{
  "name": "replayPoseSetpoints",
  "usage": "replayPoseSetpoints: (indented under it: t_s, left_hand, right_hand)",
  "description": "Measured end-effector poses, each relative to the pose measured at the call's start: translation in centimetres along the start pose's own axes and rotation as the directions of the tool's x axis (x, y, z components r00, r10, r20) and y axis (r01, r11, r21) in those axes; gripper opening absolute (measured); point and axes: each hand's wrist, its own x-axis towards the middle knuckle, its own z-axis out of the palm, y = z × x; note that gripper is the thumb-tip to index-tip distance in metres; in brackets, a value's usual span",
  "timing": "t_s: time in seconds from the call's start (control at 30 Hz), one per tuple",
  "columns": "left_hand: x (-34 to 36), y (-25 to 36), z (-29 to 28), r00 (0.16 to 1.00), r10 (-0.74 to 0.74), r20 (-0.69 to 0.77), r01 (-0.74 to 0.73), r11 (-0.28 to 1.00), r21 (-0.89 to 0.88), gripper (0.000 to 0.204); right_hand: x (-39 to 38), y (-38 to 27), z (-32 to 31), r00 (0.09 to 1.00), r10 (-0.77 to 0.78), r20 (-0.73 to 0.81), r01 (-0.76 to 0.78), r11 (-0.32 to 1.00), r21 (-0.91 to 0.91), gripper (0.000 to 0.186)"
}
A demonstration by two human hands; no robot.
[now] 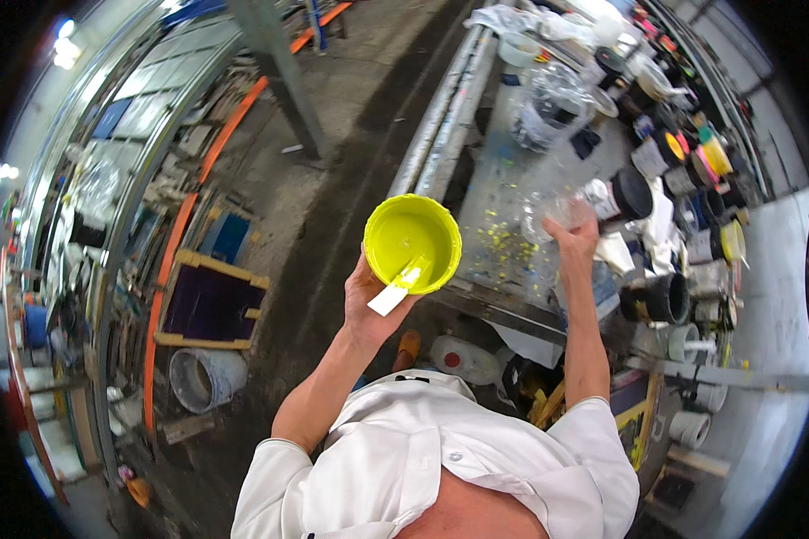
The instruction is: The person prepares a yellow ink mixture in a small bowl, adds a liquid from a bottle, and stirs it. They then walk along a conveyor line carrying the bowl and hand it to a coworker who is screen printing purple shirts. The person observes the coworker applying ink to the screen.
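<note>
My left hand (368,301) grips a tub of bright yellow liquid (413,234) at the middle of the view, with its open top facing up. A white flat spatula (388,297) lies over the tub's near rim, its far end in the liquid. To the right, my right hand (577,232) has its fingers closed on a crumpled clear plastic piece (541,216), above a paint-spattered worktop (503,238). A dark tub on its side (633,193) is just right of that hand.
The worktop's far part holds a plastic-covered bucket (550,108) and several paint pots (656,154) along the right. A metal post (292,99) stands ahead left, beside racks with an orange beam (205,171). A grey bucket (202,379) and white jug (465,361) sit on the floor.
</note>
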Motion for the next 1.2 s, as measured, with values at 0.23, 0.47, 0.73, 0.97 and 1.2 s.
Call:
replayPoseSetpoints:
  t_s: [0.23,0.47,0.73,0.97,1.2]
  left_hand:
    - [-6.1,4.2,-1.3,0.976,0.217,-0.034,-0.219,0.974,-0.053,0.034]
    - [-13.5,7.8,-4.5,0.898,0.438,0.034,-0.430,0.892,-0.137,0.034]
    - [-25.9,10.7,-7.7,0.688,0.705,0.171,-0.717,0.697,0.010,0.044]
    - [-41.1,13.3,-14.1,0.602,0.798,-0.002,-0.795,0.599,-0.094,0.048]
    - [-52.7,16.2,-17.5,0.382,0.921,0.069,-0.901,0.388,-0.195,0.044]
  right_hand:
    - [-0.3,4.3,-0.2,0.992,-0.059,-0.114,0.032,0.975,-0.218,0.067]
    - [-12.7,-10.0,7.3,0.884,-0.466,0.025,0.396,0.722,-0.568,0.046]
    - [-29.9,-27.0,26.8,-0.437,-0.414,0.798,0.786,0.256,0.563,0.049]
    - [-44.1,-30.0,36.1,-0.837,-0.314,0.449,0.409,0.187,0.893,0.053]
    - [-56.8,-33.4,44.0,-0.951,-0.294,0.094,0.048,0.163,0.985,0.047]
